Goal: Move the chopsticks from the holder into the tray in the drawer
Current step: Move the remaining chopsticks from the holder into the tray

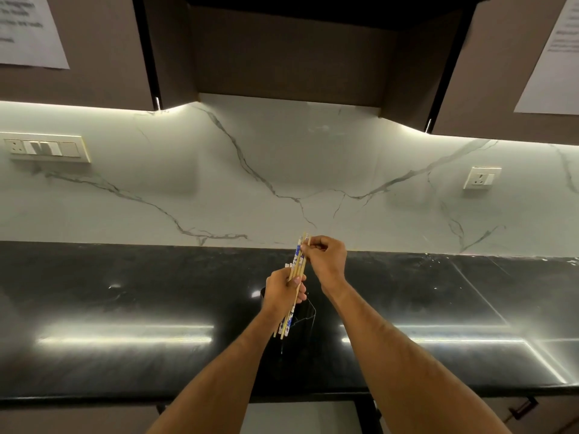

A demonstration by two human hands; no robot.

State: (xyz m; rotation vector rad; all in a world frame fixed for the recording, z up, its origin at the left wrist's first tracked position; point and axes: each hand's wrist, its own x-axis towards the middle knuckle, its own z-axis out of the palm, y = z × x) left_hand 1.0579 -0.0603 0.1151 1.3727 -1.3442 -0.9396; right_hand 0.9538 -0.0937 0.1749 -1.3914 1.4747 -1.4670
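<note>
A bundle of several wooden chopsticks (297, 267), some with blue and white patterned ends, is held upright above the black counter. My left hand (282, 292) grips the bundle around its middle. My right hand (326, 258) pinches the upper ends of the sticks. A black holder (305, 311) stands on the counter just behind and below my left hand, partly hidden by it. The lower tips of the chopsticks hang in front of the holder. A pale surface (300, 416) shows below the counter edge; whether it is the drawer is unclear, and no tray is visible.
The glossy black counter (125, 308) runs the full width, backed by a white marble wall (282, 183). Wall sockets sit at the left (47, 148) and right (481, 177). Dark upper cabinets (282, 42) hang overhead, with papers taped at both sides.
</note>
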